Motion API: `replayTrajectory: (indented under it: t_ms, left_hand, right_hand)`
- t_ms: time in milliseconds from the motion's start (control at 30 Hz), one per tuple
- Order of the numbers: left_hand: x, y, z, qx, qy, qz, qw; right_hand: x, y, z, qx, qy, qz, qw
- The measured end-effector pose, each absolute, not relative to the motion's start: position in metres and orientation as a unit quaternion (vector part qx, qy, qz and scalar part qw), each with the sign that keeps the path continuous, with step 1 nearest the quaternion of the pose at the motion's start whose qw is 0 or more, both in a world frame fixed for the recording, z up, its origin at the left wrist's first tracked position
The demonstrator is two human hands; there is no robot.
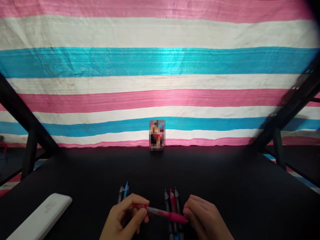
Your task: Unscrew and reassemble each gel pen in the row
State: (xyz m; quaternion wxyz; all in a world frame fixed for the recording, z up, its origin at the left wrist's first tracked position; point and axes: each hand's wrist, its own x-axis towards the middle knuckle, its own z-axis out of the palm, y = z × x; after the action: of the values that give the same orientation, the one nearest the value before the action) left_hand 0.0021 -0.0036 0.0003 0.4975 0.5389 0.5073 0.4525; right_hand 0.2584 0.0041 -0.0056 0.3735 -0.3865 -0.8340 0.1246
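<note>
A pen with a clear, red-tinted barrel and a pink grip (pixel 178 218) lies nearly level, its tip pointing right. My left hand (pixel 128 216) pinches its rear part between thumb and fingers. At the tip, my right hand (pixel 207 215) has its fingers curled and pressed together; whether they grip anything is hidden. Below the held pen, a dark pen (pixel 167 197), a red pen (pixel 172 199) and another dark pen (pixel 177 197) lie side by side. Past my left hand, a dark clear pen (pixel 121 193) and a blue pen (pixel 126 190) lie together, partly covered.
A white rounded slab (pixel 42 216), like a power bank, lies at the left on the black table (pixel 107 170). A small pixelated picture (pixel 157 135) stands at the back edge. Black frame bars (pixel 282 113) rise on both sides before a striped sheet (pixel 160 60).
</note>
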Motion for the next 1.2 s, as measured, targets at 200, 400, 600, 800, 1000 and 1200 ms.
replayTrajectory:
  t_ms: [200,400,600,800,1000,1200]
  left_hand:
    - [0.000,0.003,0.000,0.487,0.499,0.474,0.538]
    - [0.000,0.002,-0.003,0.514,0.495,0.468,0.520]
    - [-0.004,-0.002,-0.004,0.564,0.488,0.462,0.481]
    - [-0.005,-0.005,-0.002,0.550,0.479,0.471,0.496]
    - [0.001,-0.003,0.001,0.445,0.449,0.498,0.594]
    - [-0.003,0.008,0.008,0.369,0.428,0.529,0.633]
  right_hand:
    - [0.257,0.004,-0.002,-0.366,-0.849,0.098,0.369]
    - [0.255,0.000,0.000,-0.360,-0.865,0.092,0.337]
    - [0.254,-0.008,0.003,-0.389,-0.839,0.195,0.327]
    - [0.251,-0.009,0.006,-0.408,-0.804,0.257,0.347]
    - [0.250,-0.012,0.009,-0.361,-0.855,0.158,0.336]
    - [0.253,-0.010,0.013,-0.358,-0.839,0.197,0.359]
